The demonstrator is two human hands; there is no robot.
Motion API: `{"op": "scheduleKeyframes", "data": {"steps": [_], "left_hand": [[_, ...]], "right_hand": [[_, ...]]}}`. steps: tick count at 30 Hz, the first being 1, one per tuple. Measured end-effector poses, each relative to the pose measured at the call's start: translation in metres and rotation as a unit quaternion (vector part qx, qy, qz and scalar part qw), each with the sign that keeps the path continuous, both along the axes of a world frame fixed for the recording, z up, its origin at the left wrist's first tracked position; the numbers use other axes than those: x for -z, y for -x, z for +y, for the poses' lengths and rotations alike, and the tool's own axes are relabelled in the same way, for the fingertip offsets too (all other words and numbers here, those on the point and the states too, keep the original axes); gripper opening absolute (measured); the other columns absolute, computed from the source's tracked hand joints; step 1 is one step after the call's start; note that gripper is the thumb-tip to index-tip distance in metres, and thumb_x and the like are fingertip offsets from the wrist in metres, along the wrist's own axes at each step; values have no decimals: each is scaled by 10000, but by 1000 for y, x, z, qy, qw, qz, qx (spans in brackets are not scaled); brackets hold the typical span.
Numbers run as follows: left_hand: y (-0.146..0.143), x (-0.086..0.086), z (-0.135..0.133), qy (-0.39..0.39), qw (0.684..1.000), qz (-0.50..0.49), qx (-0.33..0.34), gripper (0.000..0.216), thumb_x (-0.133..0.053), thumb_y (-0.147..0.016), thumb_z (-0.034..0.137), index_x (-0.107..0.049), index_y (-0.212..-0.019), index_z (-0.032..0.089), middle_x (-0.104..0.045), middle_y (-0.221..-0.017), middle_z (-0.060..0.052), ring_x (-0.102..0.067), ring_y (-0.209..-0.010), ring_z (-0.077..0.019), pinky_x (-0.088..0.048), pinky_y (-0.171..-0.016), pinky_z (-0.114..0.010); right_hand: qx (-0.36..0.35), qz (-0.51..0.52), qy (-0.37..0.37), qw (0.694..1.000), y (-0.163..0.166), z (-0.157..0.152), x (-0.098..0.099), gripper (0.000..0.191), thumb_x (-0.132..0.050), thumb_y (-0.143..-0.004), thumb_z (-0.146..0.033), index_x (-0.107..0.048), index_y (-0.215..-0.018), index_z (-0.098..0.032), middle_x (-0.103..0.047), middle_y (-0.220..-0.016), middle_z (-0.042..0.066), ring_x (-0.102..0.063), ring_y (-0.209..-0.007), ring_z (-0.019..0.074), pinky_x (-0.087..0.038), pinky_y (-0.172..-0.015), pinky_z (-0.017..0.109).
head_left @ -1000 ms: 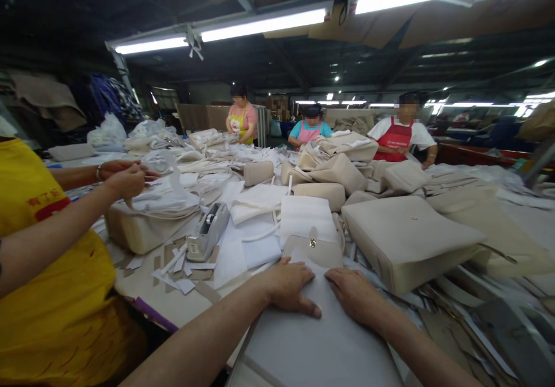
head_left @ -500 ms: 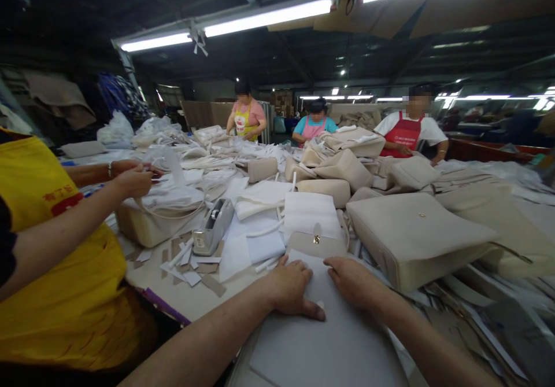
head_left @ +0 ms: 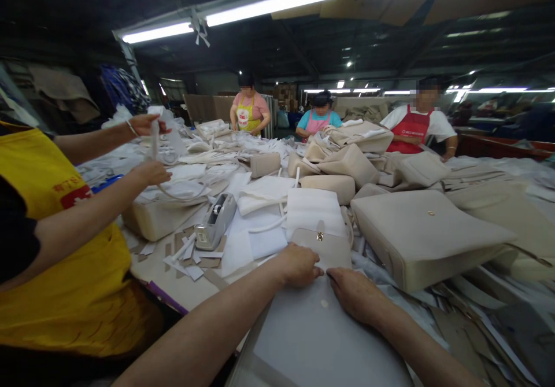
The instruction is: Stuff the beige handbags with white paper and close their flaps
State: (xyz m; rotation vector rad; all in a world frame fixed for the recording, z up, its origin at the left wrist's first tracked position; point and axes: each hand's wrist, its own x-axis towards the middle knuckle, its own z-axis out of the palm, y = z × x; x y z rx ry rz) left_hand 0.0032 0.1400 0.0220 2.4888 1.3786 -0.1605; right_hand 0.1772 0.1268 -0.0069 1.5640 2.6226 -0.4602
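Observation:
A beige handbag lies before me, its flap (head_left: pixel 323 247) with a gold clasp pointing away. Over its body lies a pale grey sheet (head_left: pixel 329 329) with a small whitish spot. My left hand (head_left: pixel 299 264) is closed, fingers bent and pinched at the sheet's far edge beside the flap. Close by on the right, my right hand (head_left: pixel 353 294) also grips that edge, fingertips almost touching the left ones. What lies under the fingers is hidden. White padding (head_left: pixel 314 209) sits just beyond the flap.
A grey tape dispenser (head_left: pixel 215 220) stands left among card scraps (head_left: pixel 186 260). Another beige bag (head_left: pixel 429 225) lies right, with more bags heaped behind. A co-worker in a yellow apron (head_left: pixel 65 248) handles a clear strip at left; several people work across the table.
My left hand has gone from lying spread on the sheet to pinching at its far edge. My right hand has shifted slightly nearer. The co-worker's hands have moved apart with the strip.

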Motion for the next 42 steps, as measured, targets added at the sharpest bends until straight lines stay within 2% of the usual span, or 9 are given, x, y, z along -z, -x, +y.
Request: {"op": "scheduleKeyframes", "data": {"steps": [4, 8, 13, 18, 22, 31, 34, 38, 42], "left_hand": [[4, 12, 2, 16, 1000, 11, 1, 457, -405, -814, 514, -620, -1028, 172, -657, -1048, -139, -587, -1008, -304, -389, -888, -436], [14, 20, -4, 14, 1000, 3, -7, 537, -354, -823, 582, -598, -1074, 175, -640, -1078, -131, -570, -1028, -289, -352, -926, -443], [19, 21, -4, 4, 1000, -18, -7, 574, -389, -795, 625, -592, -1103, 186, -604, -1125, -129, -513, -1089, -291, -303, -971, -465], [19, 23, -3, -26, 997, -54, 39, 480, -462, -797, 542, -572, -1135, 219, -585, -1168, -103, -460, -1152, -276, -227, -1027, -483], [18, 25, -2, 14, 999, -39, 34, 494, -419, -812, 533, -562, -1150, 202, -619, -1123, -112, -526, -1079, -270, -254, -1010, -477], [12, 16, 11, 63, 996, 29, 55, 587, -444, -757, 592, -537, -1195, 211, -571, -1212, -134, -497, -1127, -316, -333, -954, -473], [12, 18, 13, 89, 995, 22, 44, 643, -448, -745, 621, -523, -1207, 180, -563, -1218, -156, -512, -1116, -328, -353, -946, -484], [13, 23, 12, 69, 998, 4, 8, 740, -491, -706, 650, -488, -1226, 122, -543, -1223, -201, -500, -1131, -350, -381, -929, -481], [14, 27, 14, 92, 995, -18, 22, 691, -506, -714, 624, -496, -1221, 154, -554, -1226, -163, -513, -1128, -324, -361, -965, -464]], "right_hand": [[3, 6, 12, 1000, -1, -1, -1, 352, -305, -882, -250, -603, -1047, -160, -659, -1040, 140, -588, -1012, 217, -381, -858, 305], [13, 22, 40, 999, -3, 1, 0, 367, -328, -874, -274, -585, -1109, -157, -645, -1087, 137, -580, -1020, 213, -376, -864, 303], [17, 21, 58, 998, -7, 5, 1, 355, -350, -861, -311, -611, -1048, -157, -648, -1070, 134, -584, -985, 213, -374, -843, 306], [9, 29, 46, 998, -9, 6, 5, 346, -353, -851, -334, -614, -1002, -163, -651, -1018, 127, -590, -946, 219, -385, -806, 307], [7, 34, 35, 999, -10, 6, 10, 346, -349, -848, -340, -616, -987, -168, -645, -993, 122, -590, -914, 215, -388, -798, 310], [1, 44, 27, 999, -13, 8, 6, 368, -390, -819, -339, -608, -1068, -179, -618, -995, 109, -563, -952, 233, -377, -839, 339], [11, 48, 24, 999, -13, 8, 10, 365, -393, -819, -343, -606, -1069, -184, -611, -1002, 106, -558, -960, 227, -369, -850, 334], [13, 47, 22, 999, -13, 8, 14, 354, -392, -821, -335, -612, -1057, -190, -611, -998, 101, -558, -952, 223, -367, -846, 334], [12, 51, 28, 998, -12, 8, 14, 357, -391, -824, -335, -617, -1059, -190, -612, -992, 99, -558, -955, 223, -367, -848, 336]]}}
